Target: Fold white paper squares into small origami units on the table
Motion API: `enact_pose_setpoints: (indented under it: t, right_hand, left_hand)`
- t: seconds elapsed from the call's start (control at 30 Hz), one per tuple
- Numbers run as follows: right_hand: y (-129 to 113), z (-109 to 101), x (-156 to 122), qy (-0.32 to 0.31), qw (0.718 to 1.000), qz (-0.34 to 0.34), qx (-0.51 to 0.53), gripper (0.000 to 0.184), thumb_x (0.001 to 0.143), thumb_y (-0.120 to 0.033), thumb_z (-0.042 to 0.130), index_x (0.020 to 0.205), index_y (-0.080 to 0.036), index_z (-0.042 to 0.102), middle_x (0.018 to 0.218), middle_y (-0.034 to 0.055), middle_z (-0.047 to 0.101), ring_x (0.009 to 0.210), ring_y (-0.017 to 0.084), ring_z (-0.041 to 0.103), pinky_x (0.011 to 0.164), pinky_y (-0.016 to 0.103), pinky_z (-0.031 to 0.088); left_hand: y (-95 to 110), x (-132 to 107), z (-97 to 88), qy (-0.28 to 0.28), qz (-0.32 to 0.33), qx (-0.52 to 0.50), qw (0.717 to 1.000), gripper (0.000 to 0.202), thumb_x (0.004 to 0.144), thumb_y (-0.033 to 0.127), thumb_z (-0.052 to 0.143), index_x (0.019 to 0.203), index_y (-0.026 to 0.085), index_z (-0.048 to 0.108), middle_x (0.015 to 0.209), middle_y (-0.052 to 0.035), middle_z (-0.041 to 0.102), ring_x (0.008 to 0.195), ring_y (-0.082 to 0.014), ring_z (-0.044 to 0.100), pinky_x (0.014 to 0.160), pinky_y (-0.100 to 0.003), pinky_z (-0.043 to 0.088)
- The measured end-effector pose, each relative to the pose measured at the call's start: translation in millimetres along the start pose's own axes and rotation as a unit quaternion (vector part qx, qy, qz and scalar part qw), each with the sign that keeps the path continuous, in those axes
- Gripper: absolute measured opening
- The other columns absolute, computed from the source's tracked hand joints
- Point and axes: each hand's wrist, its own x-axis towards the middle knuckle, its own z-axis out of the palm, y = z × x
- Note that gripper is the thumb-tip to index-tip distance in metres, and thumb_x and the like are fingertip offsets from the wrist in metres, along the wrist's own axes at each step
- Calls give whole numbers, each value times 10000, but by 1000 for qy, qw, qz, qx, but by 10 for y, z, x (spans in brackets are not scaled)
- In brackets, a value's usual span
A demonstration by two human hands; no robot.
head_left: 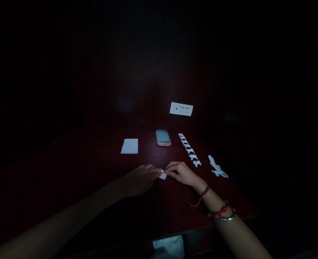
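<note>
Between my two hands, on the dark red table, lies a small folded piece of white paper (162, 176). My left hand (142, 180) has its fingertips closed on the left edge of the paper; a ring shows on one finger. From the other side my right hand (182, 173) pinches the paper's right edge with bent fingers. Several folded white paper pieces (189, 150) lie in a slanting row beyond my right hand. Farther right is a loose cluster of white paper strips (218, 171). A stack of white paper (130, 146) sits beyond my left hand.
A blurred bluish rectangular object (163, 137) lies at the back middle of the table (105, 154). Behind it a white socket panel (181, 109) is set in the dark wall. Something pale (169, 247) shows below the table's front edge. The surroundings are very dark.
</note>
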Motion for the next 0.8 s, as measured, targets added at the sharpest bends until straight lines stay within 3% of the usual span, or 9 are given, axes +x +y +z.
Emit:
enact_pose_setpoints:
  t: [0.13,0.4,0.8]
  right_hand:
    - [15,19,16,20,1000,5,-4,221,773,-126,429,888,-177,610,824,32,573,761,100,524,706,201,395]
    - [-41,21,-1,-7,997,-8,-72,282,772,-106,412,983,-201,572,805,23,519,747,96,489,683,190,373]
    - [-77,-18,9,-29,987,10,-156,240,785,-168,402,926,-192,595,802,23,539,701,92,504,665,187,365]
  left_hand:
    - [8,10,-4,0,4,12,1000,486,734,128,388,1204,220,306,1223,-14,372,1033,-193,352,841,-313,286]
    - [-1,46,9,5,2,6,1000,475,722,121,406,1180,229,336,1185,-14,405,994,-181,376,829,-295,285]
    - [33,51,-20,6,-12,19,1000,432,728,120,408,1147,224,381,1162,-13,430,977,-187,383,803,-296,292]
